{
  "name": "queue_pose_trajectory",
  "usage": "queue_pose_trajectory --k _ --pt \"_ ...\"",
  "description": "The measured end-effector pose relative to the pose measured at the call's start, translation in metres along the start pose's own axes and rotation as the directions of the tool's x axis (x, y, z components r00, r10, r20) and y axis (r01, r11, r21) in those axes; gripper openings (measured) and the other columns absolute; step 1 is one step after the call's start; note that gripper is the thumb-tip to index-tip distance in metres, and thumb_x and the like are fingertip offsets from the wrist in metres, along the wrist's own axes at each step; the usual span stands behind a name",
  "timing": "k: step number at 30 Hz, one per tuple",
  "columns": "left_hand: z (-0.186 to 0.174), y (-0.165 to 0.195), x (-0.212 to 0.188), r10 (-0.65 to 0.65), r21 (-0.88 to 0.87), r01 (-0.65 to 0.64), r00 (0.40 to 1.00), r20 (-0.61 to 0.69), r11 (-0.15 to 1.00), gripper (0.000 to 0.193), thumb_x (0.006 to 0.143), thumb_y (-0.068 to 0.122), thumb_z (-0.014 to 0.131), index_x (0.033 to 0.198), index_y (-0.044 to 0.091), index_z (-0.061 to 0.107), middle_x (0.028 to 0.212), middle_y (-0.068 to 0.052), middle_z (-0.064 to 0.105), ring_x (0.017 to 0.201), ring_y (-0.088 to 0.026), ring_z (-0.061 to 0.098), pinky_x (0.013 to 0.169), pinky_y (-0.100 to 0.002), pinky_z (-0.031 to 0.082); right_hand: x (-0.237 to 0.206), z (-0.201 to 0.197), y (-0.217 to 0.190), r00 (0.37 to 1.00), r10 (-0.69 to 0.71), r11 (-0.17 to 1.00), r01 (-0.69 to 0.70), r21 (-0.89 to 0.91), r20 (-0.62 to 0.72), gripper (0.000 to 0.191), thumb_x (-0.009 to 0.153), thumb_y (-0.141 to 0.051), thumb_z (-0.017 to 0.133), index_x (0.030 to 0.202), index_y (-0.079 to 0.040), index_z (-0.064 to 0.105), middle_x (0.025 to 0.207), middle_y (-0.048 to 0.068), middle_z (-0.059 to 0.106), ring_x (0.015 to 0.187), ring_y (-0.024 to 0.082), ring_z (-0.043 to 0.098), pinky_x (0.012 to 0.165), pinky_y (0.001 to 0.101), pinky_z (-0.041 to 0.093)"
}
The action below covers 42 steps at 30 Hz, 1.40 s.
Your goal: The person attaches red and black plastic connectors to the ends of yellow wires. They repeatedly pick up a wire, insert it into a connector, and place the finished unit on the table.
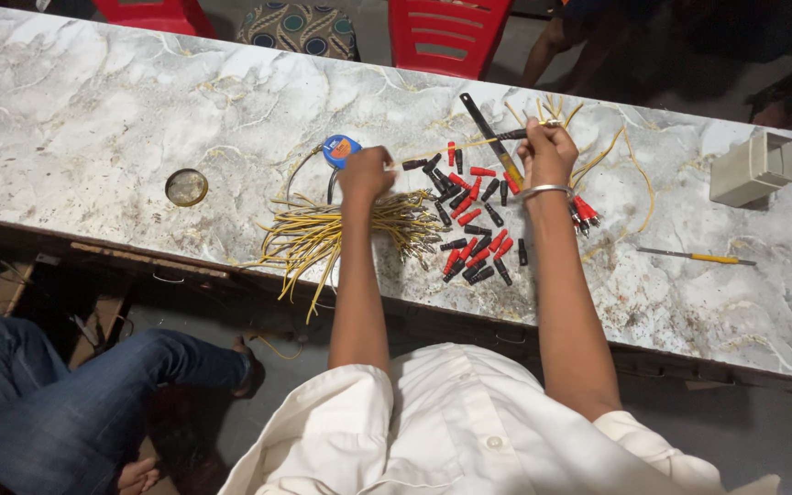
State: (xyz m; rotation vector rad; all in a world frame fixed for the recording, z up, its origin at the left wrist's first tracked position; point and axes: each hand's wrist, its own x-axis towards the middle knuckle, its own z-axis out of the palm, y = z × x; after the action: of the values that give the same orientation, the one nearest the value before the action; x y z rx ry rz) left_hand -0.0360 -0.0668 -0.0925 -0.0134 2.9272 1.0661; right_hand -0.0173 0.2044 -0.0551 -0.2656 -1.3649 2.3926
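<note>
Left hand (366, 172) is clenching a yellow wire (446, 148); right hand (547, 151) is gripping its far end. Few plugged wires (585, 211) finished; big wire bundle (332, 234) and loose red-black plugs (474, 225) are waiting on the desk (93, 119).

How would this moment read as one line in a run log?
left hand: on yellow wire bundle | right hand: grips black-handled tool and a yellow wire | between: red and black connector caps | surface: marble-look bench

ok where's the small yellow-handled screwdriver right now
In the head view the yellow-handled screwdriver lies flat on the marble table, out past the right hand, below the beige plastic box.
</note>
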Motion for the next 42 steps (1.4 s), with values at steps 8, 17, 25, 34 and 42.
queue_pose_trajectory --k 8,17,25,34,42 --pt "0.015 0.084 -0.013 0.323 0.064 -0.318 0.941 -0.099 0.946 0.083 0.072 0.045 0.087 0.141 0.019 0.049 0.141 -0.008 0.058 0.139 -0.028 0.047 0.113 -0.081 0.009 -0.016 0.026 0.010 0.970 0.060 0.997 -0.047 -0.060 0.235 0.010 0.098 -0.011 0.070 0.099 -0.005 0.062 0.089 0.006 0.070 0.074 0.013 0.067 0.065 0.0264 0.058" --pt "0.001 0.108 -0.020 0.454 0.000 -0.460 0.878 -0.151 0.888 0.059 0.076 0.033 0.083 0.128 0.021 0.058 0.126 -0.009 0.065 0.126 -0.031 0.055 0.105 -0.082 0.015 -0.020 0.017 0.016 0.975 0.057 0.991 -0.028 -0.134 0.215 0.011 0.098 -0.007 0.072 0.099 -0.002 0.061 0.091 0.006 0.067 0.080 0.015 0.070 0.074 0.0316 0.065" --pt "0.038 0.068 -0.013 0.440 -0.162 -0.484 0.864 -0.246 0.860 0.015 0.087 0.016 0.069 0.100 0.013 0.076 0.091 -0.013 0.074 0.093 -0.034 0.070 0.083 -0.047 0.054 -0.046 0.031 0.006 0.942 0.007 0.988 0.046 -0.148 0.336 0.031 0.094 -0.001 0.062 0.122 -0.011 0.053 0.098 0.008 0.069 0.086 0.016 0.071 0.072 0.0281 0.062" --pt "0.010 0.068 -0.037 0.359 -0.080 -0.378 0.915 -0.185 0.922 0.016 0.083 0.031 0.076 0.095 0.021 0.082 0.080 -0.001 0.077 0.087 -0.024 0.065 0.084 -0.045 0.038 -0.040 0.007 0.001 0.906 0.043 0.961 0.078 -0.265 0.422 0.014 0.103 -0.004 0.063 0.114 0.004 0.065 0.097 0.010 0.071 0.085 0.014 0.072 0.079 0.0274 0.064" --pt "0.014 0.070 -0.022 0.335 -0.291 -0.344 0.939 -0.082 0.893 0.016 0.089 0.019 0.071 0.098 0.009 0.077 0.080 -0.013 0.074 0.078 -0.030 0.072 0.075 -0.044 0.052 -0.042 0.013 0.004 0.919 0.003 0.947 0.123 -0.295 0.395 0.013 0.102 -0.003 0.063 0.112 0.005 0.067 0.093 0.010 0.072 0.080 0.014 0.071 0.076 0.0279 0.064"
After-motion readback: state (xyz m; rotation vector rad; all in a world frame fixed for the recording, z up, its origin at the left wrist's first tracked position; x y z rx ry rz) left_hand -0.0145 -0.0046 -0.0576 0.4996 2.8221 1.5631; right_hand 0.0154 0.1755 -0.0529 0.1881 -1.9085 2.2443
